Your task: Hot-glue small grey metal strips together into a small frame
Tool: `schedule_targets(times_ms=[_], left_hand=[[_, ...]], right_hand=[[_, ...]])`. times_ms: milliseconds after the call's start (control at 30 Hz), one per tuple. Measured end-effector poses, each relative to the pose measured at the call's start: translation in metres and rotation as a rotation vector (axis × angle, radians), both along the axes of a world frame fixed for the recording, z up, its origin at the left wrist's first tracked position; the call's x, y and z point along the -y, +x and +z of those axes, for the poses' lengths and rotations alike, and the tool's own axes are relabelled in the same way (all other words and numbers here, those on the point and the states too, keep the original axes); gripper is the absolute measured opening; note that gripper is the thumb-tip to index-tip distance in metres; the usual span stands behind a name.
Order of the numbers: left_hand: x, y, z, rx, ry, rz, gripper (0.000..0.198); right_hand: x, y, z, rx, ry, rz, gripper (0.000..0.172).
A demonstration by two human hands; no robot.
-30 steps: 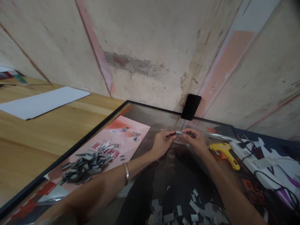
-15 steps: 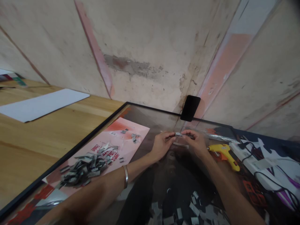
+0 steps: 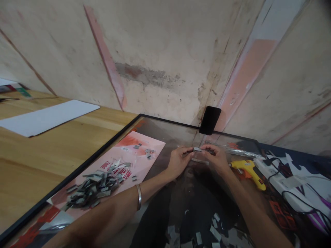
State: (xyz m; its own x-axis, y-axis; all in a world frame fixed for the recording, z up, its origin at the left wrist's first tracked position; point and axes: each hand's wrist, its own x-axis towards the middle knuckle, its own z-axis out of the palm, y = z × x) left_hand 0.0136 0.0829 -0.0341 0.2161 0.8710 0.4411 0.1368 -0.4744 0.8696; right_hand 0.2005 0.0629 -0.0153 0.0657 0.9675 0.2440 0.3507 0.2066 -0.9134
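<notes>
Between my fingertips is a small grey rectangular piece (image 3: pixel 197 149), held just above the glossy dark tabletop. My left hand (image 3: pixel 179 160) pinches its left end with thumb and forefinger. On its other end, the fingers of my right hand (image 3: pixel 215 155) are closed. A thin pale strip (image 3: pixel 200 161) lies on the surface right below the hands. To the left, a pile of similar grey pieces (image 3: pixel 95 187) rests on a pink printed sheet (image 3: pixel 152 141). More loose grey pieces (image 3: pixel 215 233) are scattered near the front edge.
A yellow glue gun (image 3: pixel 249 170) lies right of my right arm, beside a white power strip (image 3: pixel 275 179) with tangled cables. A black phone (image 3: pixel 210 120) leans against the wall at the back. White paper (image 3: pixel 49 117) lies on the wooden table (image 3: pixel 69 144) at left.
Both hands keep nearly the same pose around the small grey piece. The whole view has shifted down slightly.
</notes>
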Motion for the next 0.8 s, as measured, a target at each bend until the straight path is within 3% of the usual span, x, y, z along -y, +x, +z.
schedule_targets(times_ms=[800], left_hand=[[0.0006, 0.0001, 0.0011, -0.007, -0.006, 0.008, 0.019]], right_hand=[[-0.0001, 0.0007, 0.0000, 0.024, 0.032, -0.014, 0.022]])
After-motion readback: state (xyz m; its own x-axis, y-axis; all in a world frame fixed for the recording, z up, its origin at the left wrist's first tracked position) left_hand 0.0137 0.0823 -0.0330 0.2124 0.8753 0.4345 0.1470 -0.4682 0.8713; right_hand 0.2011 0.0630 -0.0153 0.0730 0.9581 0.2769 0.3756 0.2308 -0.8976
